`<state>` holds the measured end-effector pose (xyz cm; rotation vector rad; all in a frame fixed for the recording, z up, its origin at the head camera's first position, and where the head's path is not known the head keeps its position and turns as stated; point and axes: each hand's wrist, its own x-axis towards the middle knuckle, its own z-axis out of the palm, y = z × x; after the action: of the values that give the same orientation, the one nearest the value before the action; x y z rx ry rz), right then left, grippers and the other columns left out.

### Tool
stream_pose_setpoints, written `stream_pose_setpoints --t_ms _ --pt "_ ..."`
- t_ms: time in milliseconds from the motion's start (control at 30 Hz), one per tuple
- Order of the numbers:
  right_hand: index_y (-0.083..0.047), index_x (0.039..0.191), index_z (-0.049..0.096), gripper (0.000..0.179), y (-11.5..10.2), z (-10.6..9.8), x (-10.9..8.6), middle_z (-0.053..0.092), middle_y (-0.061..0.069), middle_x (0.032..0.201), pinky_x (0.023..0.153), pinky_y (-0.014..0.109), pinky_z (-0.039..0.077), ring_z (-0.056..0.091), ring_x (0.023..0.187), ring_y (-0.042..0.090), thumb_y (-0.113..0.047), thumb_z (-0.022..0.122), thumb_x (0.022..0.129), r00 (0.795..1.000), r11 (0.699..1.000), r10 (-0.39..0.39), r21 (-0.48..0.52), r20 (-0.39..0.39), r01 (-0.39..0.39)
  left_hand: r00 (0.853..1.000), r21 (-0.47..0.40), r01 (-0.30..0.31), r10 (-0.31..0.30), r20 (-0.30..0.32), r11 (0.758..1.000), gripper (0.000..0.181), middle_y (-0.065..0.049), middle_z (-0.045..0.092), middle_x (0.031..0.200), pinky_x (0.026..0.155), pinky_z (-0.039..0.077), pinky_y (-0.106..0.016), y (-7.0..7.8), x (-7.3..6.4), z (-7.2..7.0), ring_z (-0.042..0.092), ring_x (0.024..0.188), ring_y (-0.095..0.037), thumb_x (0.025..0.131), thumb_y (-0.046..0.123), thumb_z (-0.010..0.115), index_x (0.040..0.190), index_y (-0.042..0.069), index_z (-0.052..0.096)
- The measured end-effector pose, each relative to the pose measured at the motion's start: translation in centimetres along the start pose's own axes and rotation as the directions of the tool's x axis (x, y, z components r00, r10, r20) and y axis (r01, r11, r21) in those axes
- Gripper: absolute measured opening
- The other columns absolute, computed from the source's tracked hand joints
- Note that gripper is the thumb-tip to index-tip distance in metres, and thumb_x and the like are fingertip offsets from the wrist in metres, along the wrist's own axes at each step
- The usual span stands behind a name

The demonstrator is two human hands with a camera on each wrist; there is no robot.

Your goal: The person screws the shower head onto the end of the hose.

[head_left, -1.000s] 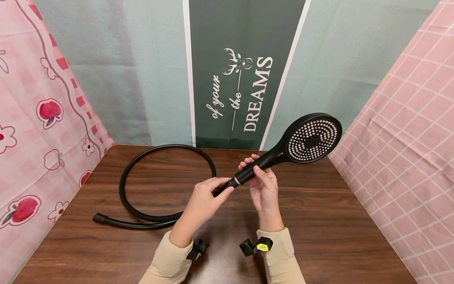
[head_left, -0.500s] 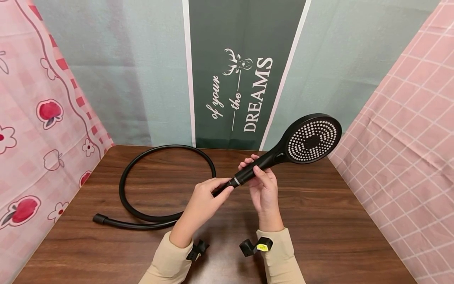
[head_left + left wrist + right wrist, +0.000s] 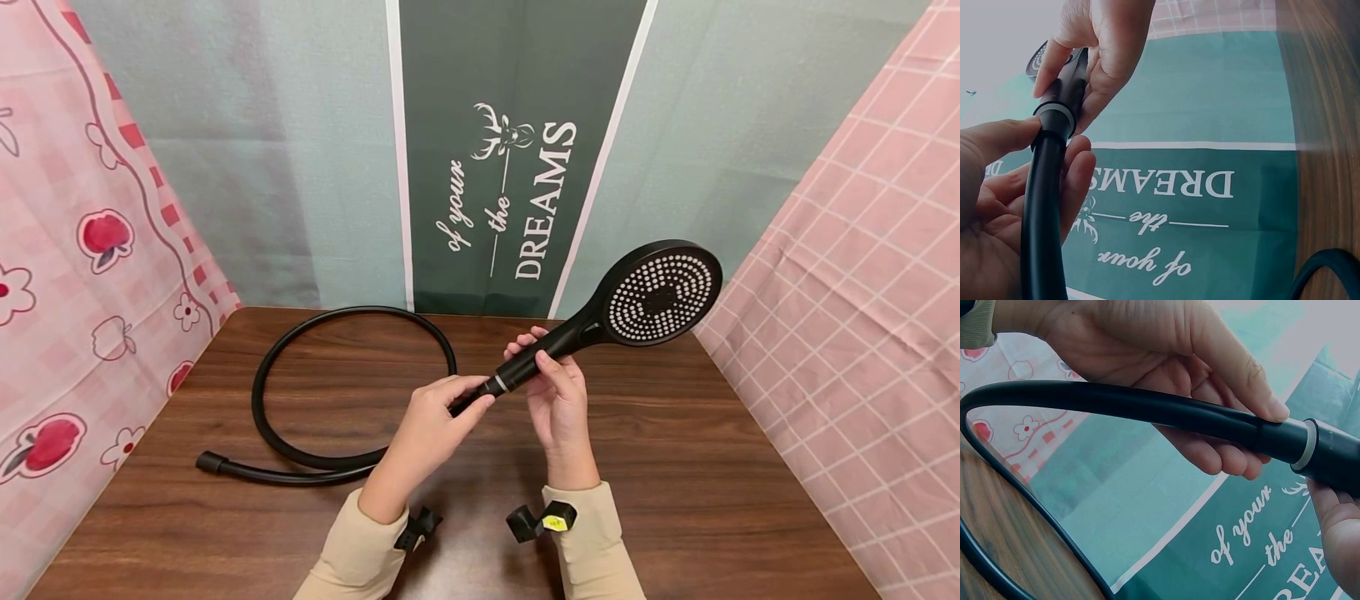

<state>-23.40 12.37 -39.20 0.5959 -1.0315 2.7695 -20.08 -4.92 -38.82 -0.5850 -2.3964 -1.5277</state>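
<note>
My right hand (image 3: 558, 404) grips the handle of a black shower head (image 3: 660, 296), thumb on top and fingers behind it. The round spray face, dotted with white nozzles, tilts up to the right above the table. At the handle's lower end my left hand (image 3: 435, 417) pinches the connector of a black hose (image 3: 352, 310) between thumb and fingers. In the right wrist view a pale ring (image 3: 1305, 447) shows where connector and handle meet. From there the hose (image 3: 1044, 219) runs back under the left hand and loops over the table. Whether the joint is fully tight I cannot tell.
The hose's free end (image 3: 212, 461) lies at the left of the brown wooden table (image 3: 675, 500). A green cloth (image 3: 465, 50) with white lettering hangs behind. Pink cloths stand at the left (image 3: 97, 350) and right (image 3: 862, 275). Each wrist wears a small black camera.
</note>
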Motion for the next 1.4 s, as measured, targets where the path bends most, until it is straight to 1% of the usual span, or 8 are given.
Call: stream_pose_setpoints --t_ms 233,500,700,833,1167,1400 --pt "0.000 0.118 0.061 0.024 0.02 -0.03 0.01 0.073 0.009 0.103 0.097 0.034 0.054 0.074 0.098 0.020 0.005 0.044 0.101 1.000 1.000 -0.003 0.006 0.006 0.003 1.000 -0.012 0.018 -0.018 -0.001 1.000 0.022 0.003 0.072 0.094 0.067 0.050 -0.022 -0.02 0.01 0.04 0.057 0.075 -0.009 0.092 0.020 0.072 0.113 0.015 0.075" --pt "0.000 0.118 0.060 0.024 0.01 0.01 -0.01 0.073 0.009 0.103 0.097 0.034 0.054 0.074 0.098 0.020 0.004 0.043 0.102 1.000 1.000 -0.001 0.004 -0.004 0.001 0.999 -0.018 0.046 -0.046 0.016 0.999 0.023 0.003 0.071 0.095 0.068 0.049 -0.023 0.01 0.01 -0.03 0.057 0.076 -0.010 0.094 0.023 0.070 0.115 0.015 0.075" --pt "0.000 0.118 0.060 0.024 -0.10 -0.05 -0.03 0.073 0.009 0.103 0.097 0.035 0.054 0.073 0.098 0.020 0.004 0.043 0.102 1.000 1.000 -0.007 -0.006 -0.006 0.007 1.000 -0.012 0.017 -0.016 0.021 1.000 0.022 0.002 0.072 0.094 0.067 0.049 -0.023 -0.06 0.05 0.08 0.057 0.075 -0.009 0.094 0.022 0.069 0.114 0.013 0.075" --pt "0.001 0.119 0.059 0.024 -0.14 -0.02 -0.03 0.073 0.009 0.103 0.097 0.035 0.054 0.074 0.098 0.020 0.005 0.042 0.102 1.000 1.000 -0.005 -0.004 -0.007 0.005 0.999 -0.018 0.024 -0.024 0.021 1.000 0.022 0.003 0.072 0.094 0.067 0.049 -0.022 -0.13 0.05 0.14 0.057 0.074 -0.009 0.094 0.022 0.070 0.114 0.014 0.075" --pt "0.001 0.119 0.058 0.024 -0.03 0.12 -0.04 0.073 0.009 0.103 0.097 0.034 0.054 0.074 0.098 0.019 0.005 0.041 0.102 1.000 1.000 0.000 0.000 -0.010 0.000 1.000 -0.009 0.022 -0.022 0.016 1.000 0.021 0.001 0.072 0.093 0.066 0.049 -0.022 -0.06 -0.07 0.00 0.056 0.074 -0.009 0.093 0.022 0.071 0.112 0.014 0.075" --pt "0.000 0.118 0.059 0.025 -0.01 0.12 0.02 0.074 0.009 0.103 0.096 0.034 0.054 0.074 0.098 0.019 0.005 0.041 0.102 1.000 1.000 0.000 -0.005 -0.015 -0.001 1.000 -0.009 0.008 -0.008 -0.007 1.000 0.021 0.000 0.072 0.092 0.066 0.049 -0.023 -0.16 0.00 0.12 0.056 0.073 -0.009 0.093 0.022 0.071 0.111 0.014 0.075"
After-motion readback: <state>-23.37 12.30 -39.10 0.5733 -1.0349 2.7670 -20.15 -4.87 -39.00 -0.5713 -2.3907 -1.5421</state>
